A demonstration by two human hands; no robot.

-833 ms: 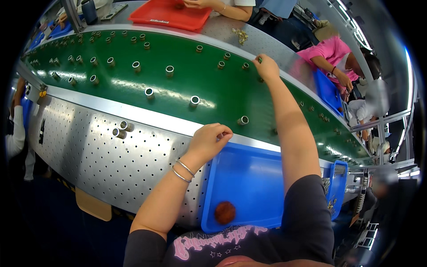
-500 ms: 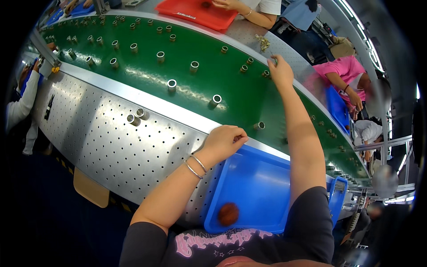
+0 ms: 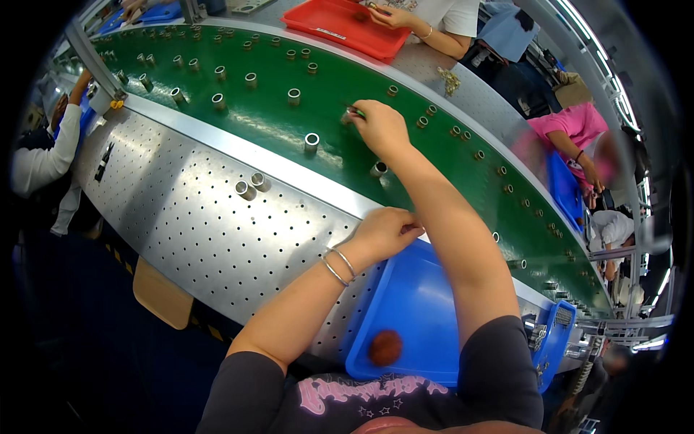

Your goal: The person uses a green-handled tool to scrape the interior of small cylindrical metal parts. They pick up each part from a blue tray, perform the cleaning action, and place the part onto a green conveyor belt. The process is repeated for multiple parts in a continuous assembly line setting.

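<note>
My right hand (image 3: pixel 382 130) reaches over the green conveyor belt (image 3: pixel 275 129). Its fingers pinch a thin dark object, too small to name, right beside a short metal sleeve (image 3: pixel 346 116) partly hidden by the fingertips. Other open-topped metal sleeves stand upright on the belt, the closest to this hand being one at its left (image 3: pixel 311 142) and one below the wrist (image 3: pixel 379 169). Above the far edge of a blue tray (image 3: pixel 423 296) is my left hand (image 3: pixel 387 233), fingers curled and pinched together; whatever they may hold is hidden.
Two metal sleeves (image 3: pixel 250 186) stand on the perforated metal table (image 3: pixel 210 210). A reddish-brown ball (image 3: pixel 385 348) lies in the blue tray. Across the belt, a person's hand (image 3: pixel 389 16) is over a red tray (image 3: pixel 347 32). Another blue tray (image 3: pixel 555 340) with metal parts sits at right.
My right hand has moved left from the belt's far edge to among the sleeves at mid-belt. My left hand stays pinched near the tray edge. The whole view has shifted slightly.
</note>
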